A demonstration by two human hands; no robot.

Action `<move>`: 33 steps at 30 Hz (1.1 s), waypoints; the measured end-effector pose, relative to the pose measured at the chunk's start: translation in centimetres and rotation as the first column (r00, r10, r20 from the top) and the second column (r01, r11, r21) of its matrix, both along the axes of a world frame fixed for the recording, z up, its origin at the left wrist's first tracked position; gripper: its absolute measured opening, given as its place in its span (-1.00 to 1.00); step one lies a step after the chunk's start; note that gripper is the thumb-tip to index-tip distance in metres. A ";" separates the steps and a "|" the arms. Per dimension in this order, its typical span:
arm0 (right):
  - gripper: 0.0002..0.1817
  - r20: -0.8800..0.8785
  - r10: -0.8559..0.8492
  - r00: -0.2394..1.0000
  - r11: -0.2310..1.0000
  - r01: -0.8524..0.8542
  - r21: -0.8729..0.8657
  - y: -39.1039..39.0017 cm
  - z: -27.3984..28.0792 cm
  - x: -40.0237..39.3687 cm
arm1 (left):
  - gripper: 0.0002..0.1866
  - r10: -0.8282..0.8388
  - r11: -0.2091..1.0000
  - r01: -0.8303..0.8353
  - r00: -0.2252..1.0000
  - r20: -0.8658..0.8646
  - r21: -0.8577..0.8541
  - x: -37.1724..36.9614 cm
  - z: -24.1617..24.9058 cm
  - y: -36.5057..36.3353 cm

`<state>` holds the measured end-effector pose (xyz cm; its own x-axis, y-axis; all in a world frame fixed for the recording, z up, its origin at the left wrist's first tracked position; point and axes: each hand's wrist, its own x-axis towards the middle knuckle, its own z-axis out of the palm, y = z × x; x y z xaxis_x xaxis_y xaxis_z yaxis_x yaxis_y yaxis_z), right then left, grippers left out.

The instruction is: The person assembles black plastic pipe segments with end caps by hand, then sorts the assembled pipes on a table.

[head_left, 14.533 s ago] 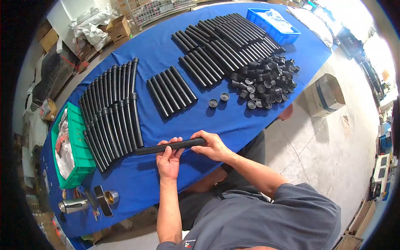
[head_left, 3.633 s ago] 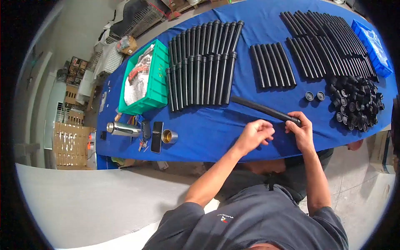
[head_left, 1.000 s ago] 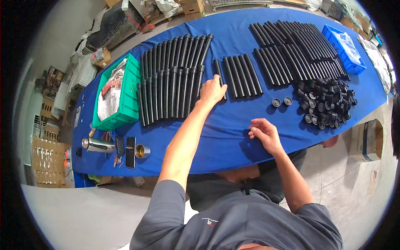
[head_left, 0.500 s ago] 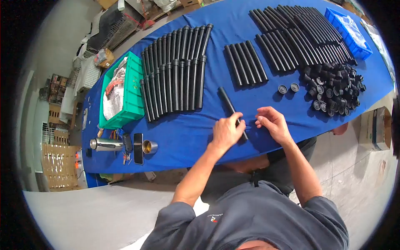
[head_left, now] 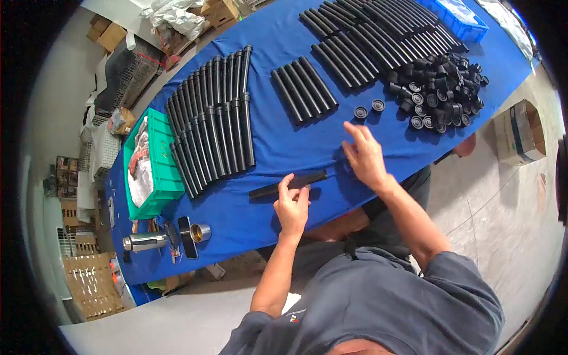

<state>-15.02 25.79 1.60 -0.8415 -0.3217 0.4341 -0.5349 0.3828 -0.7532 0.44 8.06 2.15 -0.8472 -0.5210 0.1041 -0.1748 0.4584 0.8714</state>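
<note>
My left hand point(head_left: 291, 208) grips a short black tube point(head_left: 266, 191), which lies nearly level across my fingers just above the blue cloth. My right hand point(head_left: 367, 157) has its fingers stretched out and holds nothing. Just beyond its fingertips, one black round cap point(head_left: 360, 112) rests on the cloth, with a second cap point(head_left: 378, 105) beside it. To their right is a heap of black caps point(head_left: 441, 94). A small row of bare black tubes point(head_left: 305, 90) lies ahead of my hands.
Capped tubes point(head_left: 213, 130) lie in two rows at the left, by a green crate point(head_left: 164, 177) with plastic bags. More bare tubes point(head_left: 378, 38) and a blue crate point(head_left: 467, 29) are at the far right. A steel flask point(head_left: 145, 241), phone point(head_left: 187, 236) and metal cup point(head_left: 200, 232) stand near the front edge.
The tube in my left hand has turned from steep to nearly level. My right hand has moved away from it toward the two loose caps, its fingers opening out. The camera view has shifted.
</note>
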 end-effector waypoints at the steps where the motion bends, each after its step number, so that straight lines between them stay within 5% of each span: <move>1: -0.47 -0.131 -0.041 0.990 0.991 0.057 0.118 0.0 0.1 -0.9 | -0.54 0.046 0.998 -0.046 0.999 -0.002 0.051 0.0 0.0 0.1; 6: -0.31 -0.145 -0.078 0.986 0.856 0.141 0.497 0.3 0.1 -5.4 | -0.54 0.061 0.994 -0.048 0.989 -0.136 0.094 0.9 -1.4 -0.3; 9: -0.45 -0.106 -0.078 0.991 0.794 0.126 0.595 0.2 0.2 -6.3 | -0.54 0.095 0.990 -0.071 0.972 -0.213 0.119 0.7 -1.8 0.0; 15: -0.64 -0.172 0.033 0.984 0.884 0.052 0.465 0.1 0.2 -4.7 | -0.54 0.098 0.987 -0.063 0.966 -0.237 0.149 0.8 -1.9 0.1; 19: -0.49 -0.048 0.042 0.998 0.858 -0.011 0.514 -0.9 0.3 -3.0 | -0.53 0.085 0.989 -0.055 0.971 -0.223 0.140 0.8 -1.9 0.0; 25: -0.35 -0.206 0.040 0.978 0.983 -0.002 0.182 -0.7 4.1 0.1 | -0.53 0.080 0.992 -0.058 0.973 -0.214 0.110 1.0 -2.5 -0.3; 29: -0.59 0.137 0.393 0.909 0.920 -0.387 -0.065 -1.3 0.6 3.4 | -0.52 -0.069 0.989 0.034 0.967 -0.245 -0.146 1.4 -2.4 -0.2; 33: -0.58 0.168 0.433 0.886 0.899 -0.412 -0.148 -1.9 0.2 5.1 | -0.54 -0.195 0.957 0.119 0.939 -0.283 -0.264 1.7 -2.0 -0.1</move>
<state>-9.89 23.92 1.76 -0.7060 -0.6270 0.3293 -0.4694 0.0660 -0.8805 2.13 7.93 0.16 -0.8243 -0.3114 0.4728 0.1710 0.6591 0.7323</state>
